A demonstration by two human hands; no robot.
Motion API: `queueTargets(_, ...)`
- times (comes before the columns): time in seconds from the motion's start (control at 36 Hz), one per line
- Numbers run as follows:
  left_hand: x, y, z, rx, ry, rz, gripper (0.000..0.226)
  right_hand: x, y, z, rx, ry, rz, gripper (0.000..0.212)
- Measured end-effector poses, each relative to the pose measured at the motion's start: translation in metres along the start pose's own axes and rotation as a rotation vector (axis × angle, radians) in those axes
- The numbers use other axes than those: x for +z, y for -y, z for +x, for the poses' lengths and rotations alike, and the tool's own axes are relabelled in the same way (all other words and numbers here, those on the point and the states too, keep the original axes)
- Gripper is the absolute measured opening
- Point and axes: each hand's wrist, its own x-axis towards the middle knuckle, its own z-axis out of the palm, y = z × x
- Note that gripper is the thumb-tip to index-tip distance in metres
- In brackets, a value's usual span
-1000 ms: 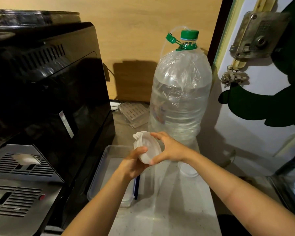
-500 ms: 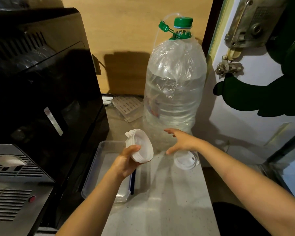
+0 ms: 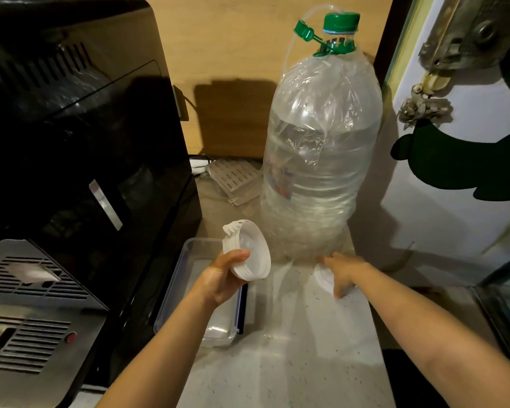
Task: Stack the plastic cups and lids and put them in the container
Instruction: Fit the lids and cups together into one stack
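My left hand grips a stack of white plastic lids, tilted on edge above the clear plastic container that lies on the counter beside the black machine. My right hand is down on a single white lid lying flat on the counter at the foot of the big water bottle. Its fingers cover most of that lid, and I cannot tell whether they have closed on it. No cups are in view.
A large clear water bottle with a green cap stands just behind both hands. A black coffee machine fills the left side. A white door borders the right. Slotted plastic pieces lie at the back of the speckled counter.
My right hand let go of the lid stack, moved right and came down onto the single lid on the counter. My left hand kept the stack above the container.
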Motion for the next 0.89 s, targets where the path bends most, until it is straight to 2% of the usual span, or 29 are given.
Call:
queueTargets(0.42,0.002,0.001,0.007,-0.002,0.011,0.018,0.103,0.006,-0.004,0.004,-0.02,-0.105,0.024,0.075)
queueTargets(0.61,0.002,0.001,0.012,-0.008,-0.001,0.025,0.121,0.002,-0.003,0.001,-0.032,-0.101,0.038,0.071)
queueTargets(0.69,0.002,0.0,0.013,0.003,0.003,0.02,0.12,-0.004,-0.004,0.0,-0.05,-0.118,0.119,0.073)
queueTargets(0.89,0.007,-0.001,0.016,-0.001,0.008,-0.052,0.106,-0.04,0.004,-0.01,-0.211,-0.314,0.517,0.082)
